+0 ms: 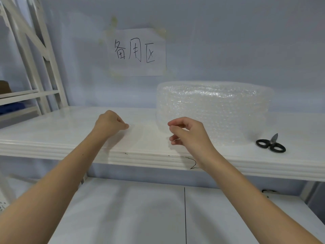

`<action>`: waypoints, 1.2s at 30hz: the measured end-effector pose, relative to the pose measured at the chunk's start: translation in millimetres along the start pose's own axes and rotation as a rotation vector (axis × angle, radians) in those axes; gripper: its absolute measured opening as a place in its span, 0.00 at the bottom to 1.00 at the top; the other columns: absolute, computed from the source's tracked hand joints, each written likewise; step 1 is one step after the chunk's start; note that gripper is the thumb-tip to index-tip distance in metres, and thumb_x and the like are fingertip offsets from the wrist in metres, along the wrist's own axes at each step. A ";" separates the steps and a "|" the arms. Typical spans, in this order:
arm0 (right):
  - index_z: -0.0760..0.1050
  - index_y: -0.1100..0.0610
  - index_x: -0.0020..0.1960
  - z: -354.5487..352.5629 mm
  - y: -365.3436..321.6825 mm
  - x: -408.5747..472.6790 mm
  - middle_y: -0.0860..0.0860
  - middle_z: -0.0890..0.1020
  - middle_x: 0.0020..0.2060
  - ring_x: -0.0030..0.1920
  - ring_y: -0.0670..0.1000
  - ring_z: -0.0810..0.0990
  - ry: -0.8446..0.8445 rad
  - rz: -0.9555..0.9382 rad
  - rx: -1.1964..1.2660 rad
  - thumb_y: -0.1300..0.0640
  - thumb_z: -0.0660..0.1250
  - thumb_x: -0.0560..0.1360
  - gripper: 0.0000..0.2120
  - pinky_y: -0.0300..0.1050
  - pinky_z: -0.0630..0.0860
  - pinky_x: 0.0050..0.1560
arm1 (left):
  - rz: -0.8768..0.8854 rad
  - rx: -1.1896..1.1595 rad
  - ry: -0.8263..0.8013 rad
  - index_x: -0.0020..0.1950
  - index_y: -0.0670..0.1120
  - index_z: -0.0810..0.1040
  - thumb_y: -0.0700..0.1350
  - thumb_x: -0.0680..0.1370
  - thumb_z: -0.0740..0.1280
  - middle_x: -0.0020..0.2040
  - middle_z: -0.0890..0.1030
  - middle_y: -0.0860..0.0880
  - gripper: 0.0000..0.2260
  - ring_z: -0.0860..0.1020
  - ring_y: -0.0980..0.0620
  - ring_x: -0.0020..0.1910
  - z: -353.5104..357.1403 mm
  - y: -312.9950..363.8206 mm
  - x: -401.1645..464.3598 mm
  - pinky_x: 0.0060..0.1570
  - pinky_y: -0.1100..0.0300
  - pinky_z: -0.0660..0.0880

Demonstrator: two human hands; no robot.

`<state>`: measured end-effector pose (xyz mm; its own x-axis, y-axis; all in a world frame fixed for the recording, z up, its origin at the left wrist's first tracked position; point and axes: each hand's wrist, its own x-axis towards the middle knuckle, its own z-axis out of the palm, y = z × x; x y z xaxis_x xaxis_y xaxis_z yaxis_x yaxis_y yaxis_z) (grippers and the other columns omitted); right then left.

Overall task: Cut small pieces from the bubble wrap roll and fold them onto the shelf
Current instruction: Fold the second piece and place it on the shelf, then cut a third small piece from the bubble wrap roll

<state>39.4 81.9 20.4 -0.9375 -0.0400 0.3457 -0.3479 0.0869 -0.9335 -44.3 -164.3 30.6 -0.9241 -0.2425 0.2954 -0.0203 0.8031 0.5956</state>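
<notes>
Two hands hover over the shelf front edge: left hand curled, seemingly pinching a faint clear sheet; right hand loosely curled, holding nothing, nearer the bubble wrap roll just behind it. Scissors lie rightward.

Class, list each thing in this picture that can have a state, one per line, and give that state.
bubble wrap roll: wound up, lying flat on the shelf
scissors: closed, lying unheld right of the roll
paper sign: stuck flat on the wall
left hand: fingers curled, thumb and finger pinched together
right hand: fingers loosely curled; hold unclear
</notes>
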 end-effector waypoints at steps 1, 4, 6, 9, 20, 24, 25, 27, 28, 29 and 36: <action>0.80 0.59 0.51 -1.2 0.3 -0.4 0.50 0.80 0.44 0.33 0.48 0.82 -0.001 -0.002 -0.005 0.63 0.65 0.75 0.07 0.48 0.83 0.45 | -0.003 0.027 0.005 0.47 0.39 0.86 0.46 0.74 0.74 0.49 0.85 0.44 0.10 0.78 0.47 0.43 0.5 -0.4 2.4 0.45 0.56 0.73; 0.80 0.59 0.52 -6.3 0.5 -3.6 0.51 0.79 0.44 0.32 0.48 0.81 -0.001 -0.015 -0.022 0.64 0.66 0.75 0.07 0.46 0.83 0.43 | -0.014 0.071 0.013 0.47 0.38 0.85 0.45 0.74 0.74 0.49 0.86 0.42 0.09 0.79 0.45 0.44 1.1 -3.3 6.6 0.47 0.55 0.76; 0.80 0.59 0.52 -11.5 0.5 -5.7 0.51 0.79 0.43 0.32 0.48 0.81 0.001 -0.027 -0.031 0.64 0.66 0.75 0.07 0.45 0.82 0.42 | -0.022 0.071 0.024 0.46 0.38 0.85 0.45 0.74 0.73 0.47 0.86 0.42 0.09 0.81 0.43 0.45 0.5 -6.3 8.0 0.47 0.54 0.77; 0.80 0.59 0.49 -22.9 -0.7 -10.4 0.52 0.80 0.42 0.30 0.49 0.81 0.016 -0.044 -0.060 0.64 0.66 0.75 0.06 0.40 0.79 0.34 | -0.010 0.047 0.077 0.44 0.38 0.85 0.45 0.75 0.71 0.42 0.82 0.46 0.09 0.79 0.44 0.43 -2.5 -6.1 3.5 0.45 0.56 0.75; 0.69 0.58 0.27 -160.7 11.9 -28.4 0.54 0.75 0.26 0.30 0.58 0.73 0.550 0.077 -1.086 0.49 0.59 0.72 0.18 0.45 0.65 0.32 | 0.336 -0.183 -0.056 0.43 0.38 0.79 0.52 0.79 0.61 0.38 0.79 0.49 0.18 0.74 0.50 0.39 30.5 78.8 -64.2 0.40 0.57 0.69; 0.71 0.60 0.34 -186.4 25.2 -28.1 0.55 0.75 0.33 0.29 0.54 0.69 0.508 0.200 -1.250 0.53 0.61 0.72 0.12 0.44 0.62 0.31 | 0.422 -0.245 -0.231 0.47 0.43 0.82 0.55 0.80 0.61 0.45 0.84 0.49 0.17 0.81 0.49 0.47 56.2 111.6 -92.6 0.49 0.56 0.75; 0.70 0.61 0.35 -189.4 24.4 -27.8 0.55 0.74 0.34 0.29 0.53 0.68 0.499 0.207 -1.235 0.55 0.61 0.72 0.11 0.43 0.61 0.30 | 0.438 -0.246 -0.247 0.48 0.45 0.82 0.55 0.80 0.62 0.46 0.84 0.51 0.16 0.80 0.51 0.47 61.8 118.3 -96.8 0.48 0.60 0.74; 0.67 0.61 0.34 -193.5 19.2 -27.4 0.55 0.71 0.34 0.30 0.54 0.67 0.476 0.224 -1.210 0.55 0.63 0.72 0.12 0.44 0.62 0.30 | 0.449 -0.257 -0.235 0.50 0.50 0.80 0.56 0.79 0.63 0.48 0.82 0.56 0.12 0.78 0.57 0.48 70.3 129.3 -102.2 0.43 0.67 0.71; 0.67 0.60 0.35 -195.3 15.4 -27.3 0.55 0.71 0.36 0.32 0.55 0.68 0.464 0.243 -1.211 0.54 0.64 0.72 0.13 0.45 0.63 0.32 | 0.439 -0.274 -0.220 0.50 0.50 0.79 0.57 0.78 0.65 0.48 0.81 0.56 0.12 0.78 0.58 0.48 73.4 133.6 -103.5 0.42 0.68 0.70; 0.67 0.60 0.35 -197.7 11.4 -27.1 0.56 0.71 0.38 0.34 0.57 0.69 0.452 0.271 -1.219 0.52 0.65 0.72 0.14 0.46 0.65 0.34 | 0.420 -0.293 -0.198 0.50 0.49 0.78 0.57 0.78 0.66 0.47 0.80 0.56 0.12 0.77 0.57 0.47 75.8 136.8 -104.4 0.41 0.67 0.70; 0.69 0.61 0.35 -219.4 -8.6 -28.6 0.56 0.76 0.32 0.30 0.55 0.75 0.265 0.471 -1.272 0.50 0.69 0.71 0.16 0.42 0.70 0.31 | 0.227 -0.558 -0.221 0.59 0.47 0.67 0.52 0.76 0.71 0.49 0.82 0.48 0.19 0.80 0.51 0.44 82.6 134.8 -107.9 0.46 0.56 0.75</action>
<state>67.6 300.7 39.5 -0.8907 0.4229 0.1669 0.3665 0.8851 -0.2868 21.2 15.1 17.3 -0.9401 0.0659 0.3344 0.3317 0.4025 0.8532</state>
